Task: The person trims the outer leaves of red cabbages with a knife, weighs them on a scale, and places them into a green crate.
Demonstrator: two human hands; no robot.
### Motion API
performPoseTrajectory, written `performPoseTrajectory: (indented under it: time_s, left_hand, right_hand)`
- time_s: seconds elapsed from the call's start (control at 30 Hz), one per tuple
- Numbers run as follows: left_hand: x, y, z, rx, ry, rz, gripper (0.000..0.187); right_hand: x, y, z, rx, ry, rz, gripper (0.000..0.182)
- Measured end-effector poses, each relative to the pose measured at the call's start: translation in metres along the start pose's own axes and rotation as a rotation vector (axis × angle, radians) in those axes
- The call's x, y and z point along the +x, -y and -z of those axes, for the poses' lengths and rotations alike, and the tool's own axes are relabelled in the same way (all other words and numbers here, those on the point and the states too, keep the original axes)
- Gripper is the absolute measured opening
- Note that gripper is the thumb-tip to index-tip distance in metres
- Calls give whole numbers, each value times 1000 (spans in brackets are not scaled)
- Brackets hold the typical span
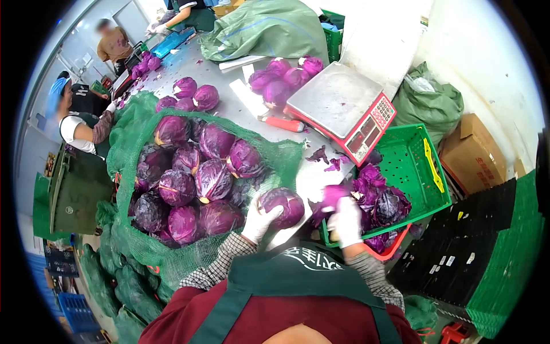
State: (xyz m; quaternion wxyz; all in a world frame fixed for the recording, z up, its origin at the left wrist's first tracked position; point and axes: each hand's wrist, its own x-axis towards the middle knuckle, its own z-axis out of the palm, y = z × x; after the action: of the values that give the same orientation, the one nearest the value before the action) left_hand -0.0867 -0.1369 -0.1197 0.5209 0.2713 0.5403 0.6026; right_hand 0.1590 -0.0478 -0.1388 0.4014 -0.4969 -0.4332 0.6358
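Note:
My left hand (261,221), in a white glove, grips a red cabbage (288,207) over the front edge of the metal table. To its right, my gloved right hand (346,222) is smeared by motion, with a blurred purple cabbage leaf (333,196) at its fingers. That hand is above the near left side of a green crate (404,150) holding loose purple leaves (391,205). On my left, a green mesh sack (281,163) lies spread open around many whole red cabbages (213,179).
A red-framed scale (338,94) stands beyond the crate, with a red-handled knife (283,123) beside it. More cabbages (277,92) sit on the table (226,117) near a large green sack (272,31). A cardboard box (472,152) is at right. Other people work at left.

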Motion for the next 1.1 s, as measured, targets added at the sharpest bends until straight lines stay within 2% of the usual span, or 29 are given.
performPoseTrajectory:
  time_s: [0.03, 0.07, 0.1, 0.13, 0.17, 0.23, 0.27, 0.3, 0.37, 0.4, 0.43, 0.47, 0.5, 0.57, 0.67, 0.77, 0.8, 0.9, 0.93, 0.97, 1.03, 1.07, 1.1]
  left_hand:
    - [-1, -2, 0, 35, 10, -1, 95]
    - [-1, -2, 0, 69, 24, -2, 95]
    - [1, -3, -2, 104, 43, -2, 96]
    - [0, -3, -13, 200, 75, -71, 97]
    - [-2, -10, -32, 385, 122, -277, 100]
    - [3, -23, -58, 1163, 58, -522, 108]
    - [7, -32, -74, 1002, 153, -415, 105]
    - [5, -47, -87, 1106, 256, -327, 99]
    - [4, -28, -90, 1228, 244, -567, 95]
    - [0, -32, -94, 1243, 248, -571, 96]
    - [1, -28, -93, 1282, 317, -478, 110]
    - [2, -25, -93, 1295, 309, -515, 109]
    - [2, -22, -93, 1302, 298, -550, 108]
    - [2, -21, -96, 1298, 311, -532, 108]
    - [-1, -19, -97, 1301, 301, -518, 108]
    - [-4, -18, -94, 1328, 269, -610, 105]
    - [-4, -18, -92, 1339, 254, -658, 104]
    - [-3, -24, -75, 1214, 311, -507, 111]
    - [-3, -17, -62, 1192, 313, -526, 111]
    - [-3, -20, -51, 1056, 365, -444, 110]
    - [-10, -29, -34, 758, 448, -281, 110]
    - [-13, 7, -6, 844, 285, -218, 106]
    - [-15, 11, -1, 586, 309, -84, 98]
  right_hand:
    - [4, 13, 18, 353, -233, -344, 33]
    - [9, 16, 60, 201, -353, -459, 38]
    - [6, 16, 79, -127, -448, -192, 34]
    - [12, 4, 101, -329, -454, -65, 33]
    - [6, 7, 99, -621, -355, 72, 29]
    - [-6, 28, 74, -1163, -189, 438, 28]
    - [-6, 18, 62, -1214, -52, 561, 29]
    - [-7, 13, 48, -1204, 34, 637, 31]
    - [-19, 11, 15, -1117, 155, 731, 45]
    - [-33, 37, -3, -943, 206, 472, 46]
    - [-42, 59, -16, -758, 253, 220, 47]
    - [-45, 53, -18, -769, 277, 322, 50]
    - [-48, 54, -20, -784, 277, 286, 51]
    - [-45, 35, -19, -796, 178, 483, 45]
    - [-37, 25, -18, -978, 119, 808, 38]
    - [-31, 42, -19, -799, 201, 456, 34]
    - [-24, 33, -14, -887, 221, 360, 38]
    - [-7, 36, -5, -756, 136, 342, 36]
    - [10, -1, 11, -993, 21, 666, 36]
    - [23, -18, 19, -979, -88, 855, 37]
    - [24, -36, 39, -695, -97, 490, 38]
    - [25, -46, 53, -544, -127, 319, 39]
    - [25, -44, 68, -398, -205, 151, 39]
